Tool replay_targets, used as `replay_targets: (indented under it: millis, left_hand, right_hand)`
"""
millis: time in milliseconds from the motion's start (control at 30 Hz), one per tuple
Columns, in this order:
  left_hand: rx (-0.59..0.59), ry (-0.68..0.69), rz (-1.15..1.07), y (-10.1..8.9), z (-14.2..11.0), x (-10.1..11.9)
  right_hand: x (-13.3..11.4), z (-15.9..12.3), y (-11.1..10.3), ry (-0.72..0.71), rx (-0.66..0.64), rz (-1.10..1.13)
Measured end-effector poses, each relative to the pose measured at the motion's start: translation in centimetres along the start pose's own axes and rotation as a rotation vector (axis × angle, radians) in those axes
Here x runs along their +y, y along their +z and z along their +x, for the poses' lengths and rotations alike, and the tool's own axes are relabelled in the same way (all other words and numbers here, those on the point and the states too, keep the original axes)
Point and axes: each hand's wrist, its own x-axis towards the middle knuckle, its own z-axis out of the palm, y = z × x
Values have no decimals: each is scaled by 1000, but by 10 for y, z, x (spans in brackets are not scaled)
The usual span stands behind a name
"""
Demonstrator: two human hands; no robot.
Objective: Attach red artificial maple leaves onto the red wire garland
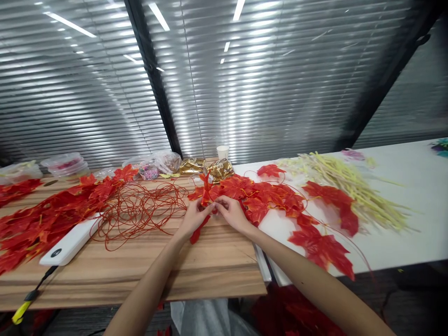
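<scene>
My left hand [194, 218] is closed in a pinch on a red artificial maple leaf [206, 187], whose parts stick out above and below the fingers. Fingertip to fingertip with it, my right hand [232, 213] is pinched shut as well; what lies between its fingers is too small to make out. Just behind and right of my hands spreads a row of red maple leaves [268, 196], with thin red cord running among them. On the left, a loose tangle of red cord [147, 207] lies on the wooden board [217, 266].
More red leaves [59, 210] are heaped at the left beside a white power bank [72, 240] with a cable. Gold packets [220, 169], a paper cup [223, 151] and plastic tubs [66, 164] line the back. Yellow stalks [345, 186] lie on the white table [413, 186].
</scene>
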Motion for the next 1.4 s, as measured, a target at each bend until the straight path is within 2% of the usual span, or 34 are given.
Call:
replay_targets:
  millis: [667,900,1400]
  left_hand:
    - [-40,7,124,0,0,5]
    - [-50,39,184,-2,3,-2]
    - [-76,32,122,-2,2,0]
  right_hand:
    - [0,-2,0,0,-31,-37]
    - [0,-1,0,0,-36,-69]
    - [-2,-2,0,-9,-38,-25]
